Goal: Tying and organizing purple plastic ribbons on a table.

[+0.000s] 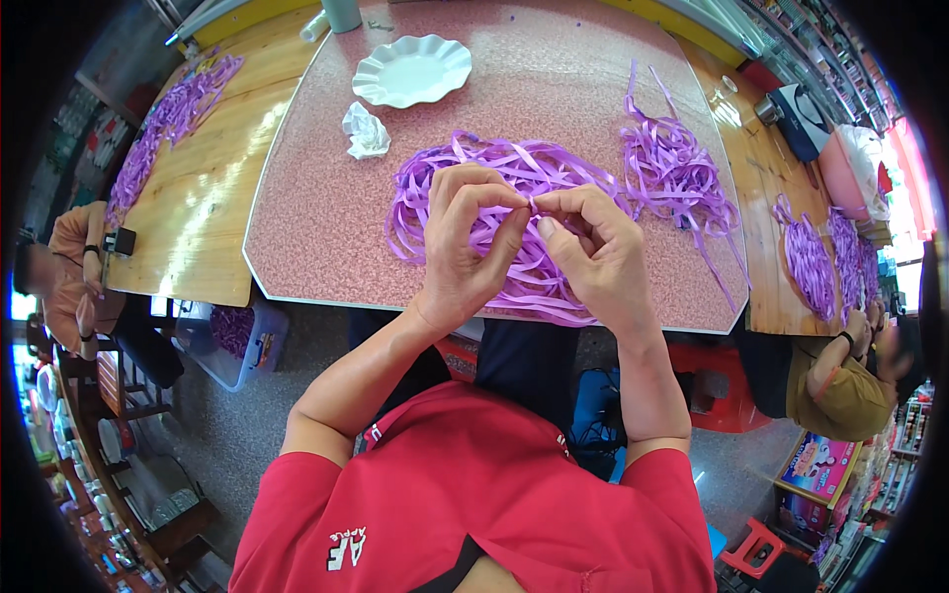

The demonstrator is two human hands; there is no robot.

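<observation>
A heap of purple ribbons (534, 267) lies on the pink speckled table in front of me. Over this heap my left hand (470, 232) and my right hand (598, 242) meet at the fingertips. Thumb and forefinger of each hand are pinched together, and a bit of purple ribbon shows between them. The exact spot they grip is small and partly covered by the fingers. To the right of the heap lies a looser bundle of purple ribbons (677, 168), with several ends trailing toward the table's edge.
A white scalloped plate (412, 71) and a crumpled white tissue (366, 130) are on the pink table (326, 227). Wooden tables (213, 168) flank it, carrying more purple ribbons (811, 267). One person (74, 247) sits at left, another (840, 385) at right. A clear plastic bin (242, 361) stands below.
</observation>
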